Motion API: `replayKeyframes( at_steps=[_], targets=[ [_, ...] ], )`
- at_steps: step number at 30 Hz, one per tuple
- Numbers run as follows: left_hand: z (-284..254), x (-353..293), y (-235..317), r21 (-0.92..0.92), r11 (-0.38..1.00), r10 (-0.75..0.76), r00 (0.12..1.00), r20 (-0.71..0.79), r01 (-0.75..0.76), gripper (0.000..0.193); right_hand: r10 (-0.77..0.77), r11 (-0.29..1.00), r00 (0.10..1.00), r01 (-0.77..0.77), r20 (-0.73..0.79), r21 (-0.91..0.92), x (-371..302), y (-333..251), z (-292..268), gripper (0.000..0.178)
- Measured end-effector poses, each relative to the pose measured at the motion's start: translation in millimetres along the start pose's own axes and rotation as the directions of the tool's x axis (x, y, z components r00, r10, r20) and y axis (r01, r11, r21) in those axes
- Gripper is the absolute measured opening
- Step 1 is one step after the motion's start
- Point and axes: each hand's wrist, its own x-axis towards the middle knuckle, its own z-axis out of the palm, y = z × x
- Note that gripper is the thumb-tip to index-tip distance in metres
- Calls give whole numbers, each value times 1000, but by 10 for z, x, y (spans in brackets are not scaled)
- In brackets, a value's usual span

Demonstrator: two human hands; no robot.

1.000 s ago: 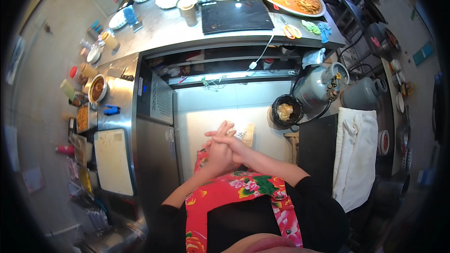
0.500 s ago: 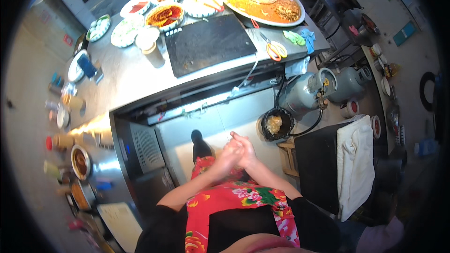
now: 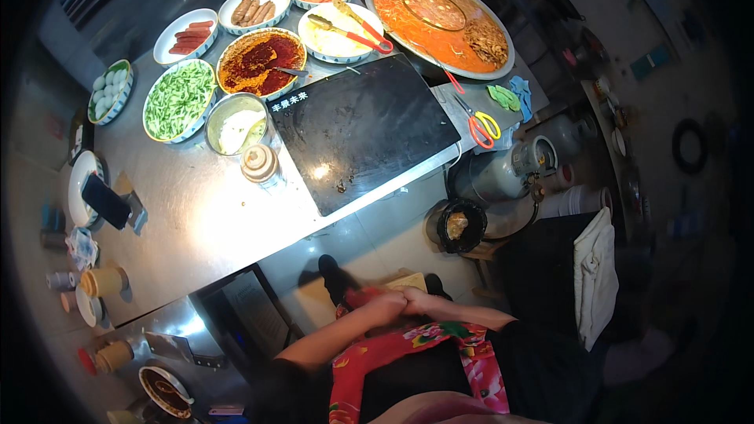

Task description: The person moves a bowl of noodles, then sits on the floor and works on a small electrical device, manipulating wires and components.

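Note:
My left hand [image 3: 383, 308] and my right hand [image 3: 421, 301] meet low in front of my body, above a red flowered apron [image 3: 365, 357]. They are closed against each other. Some fingers are hidden and the left hand is slightly blurred. No tool shows in either hand. Both hands are well apart from the steel counter [image 3: 188, 212]. On that counter lies a flat black griddle plate [image 3: 369, 129], farther away than my hands. Beside its left edge stand a shaker jar [image 3: 260, 165] and a metal pot with a pale mixture [image 3: 236, 127].
Bowls of shredded cucumber [image 3: 179, 100], chilli sauce [image 3: 263, 63] and sausages [image 3: 253, 12] line the counter's far side. A large pan of red broth [image 3: 385, 8], scissors [image 3: 481, 127] and tongs [image 3: 353, 34] lie there too. A bin [image 3: 458, 225] and gas cylinder [image 3: 503, 173] stand on the right.
My view has shifted, showing more of the counter and griddle plate. My hands, clasped in both frames, sit lower in the picture, and the extended finger seen before no longer shows.

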Motion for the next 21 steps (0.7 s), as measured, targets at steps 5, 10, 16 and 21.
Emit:
replayKeyframes(
  at_steps=[5,10,16,21],
  targets=[
    [-153,342,-637,-301,901,286,949,-133,-314,18,461,717,888,-376,6,587,-67,-206,-497,25],
    [249,1148,-1153,-952,75,-284,921,266,298,33,149,818,939,-293,-310,-494,-105,-693,-1194,25],
    [1179,2052,-2166,-40,897,-425,837,-345,440,47,-79,251,994,-59,-81,-966,-229,-901,-2005,29],
    [1507,2047,-3078,-135,634,-757,575,-310,761,49,-59,266,993,-85,-104,-960,141,-696,-2366,39]
  ],
)
